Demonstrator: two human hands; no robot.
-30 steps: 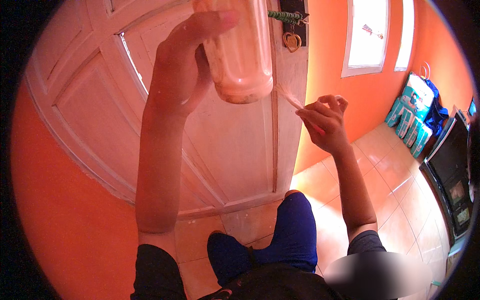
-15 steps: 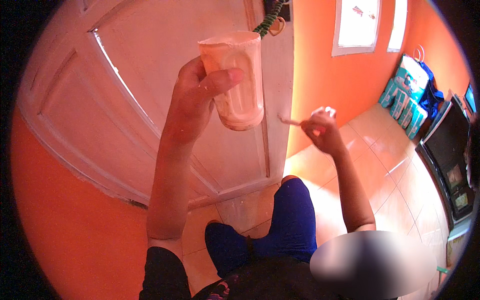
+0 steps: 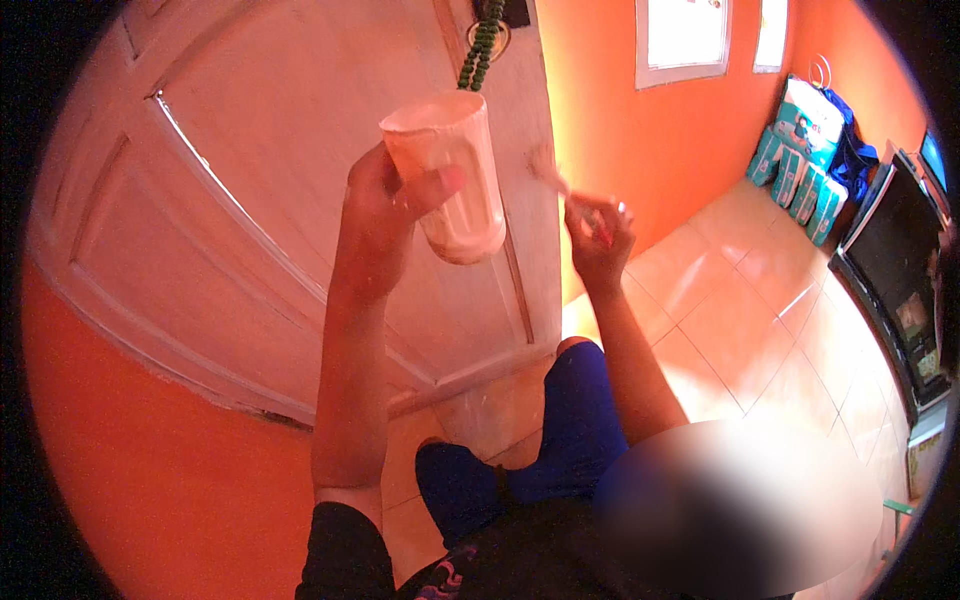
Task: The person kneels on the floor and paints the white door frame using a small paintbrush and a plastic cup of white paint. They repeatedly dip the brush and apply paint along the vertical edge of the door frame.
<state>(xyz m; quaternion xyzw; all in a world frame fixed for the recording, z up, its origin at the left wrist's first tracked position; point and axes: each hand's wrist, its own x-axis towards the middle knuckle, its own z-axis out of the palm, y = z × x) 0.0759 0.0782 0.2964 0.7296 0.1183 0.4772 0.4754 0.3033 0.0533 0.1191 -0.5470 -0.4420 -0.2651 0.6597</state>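
My left hand [image 3: 382, 215] is wrapped round a pale plastic cup [image 3: 472, 205] smeared with white paint, thumb across its front and the rim upward with a slight tilt. What lies inside the cup cannot be made out. To the right of the cup, my right hand [image 3: 600, 240] grips a small paintbrush [image 3: 548, 172] by its handle. Its bristle end is blurred and points up and left, close to the edge of the panelled door [image 3: 270, 130]; whether it touches cannot be told.
Green beads [image 3: 484, 45] hang by the door's lock. Orange wall [image 3: 590, 140] with windows stands on the right. Teal packages [image 3: 800, 180] lie in the far corner, near a dark-screened television [image 3: 895, 280]. Pale tiles [image 3: 730, 300] cover the floor.
My right hand has moved left and up with the brush, toward the door's edge. The cup in my left hand has shifted slightly left and down in view. The whole view has turned a little.
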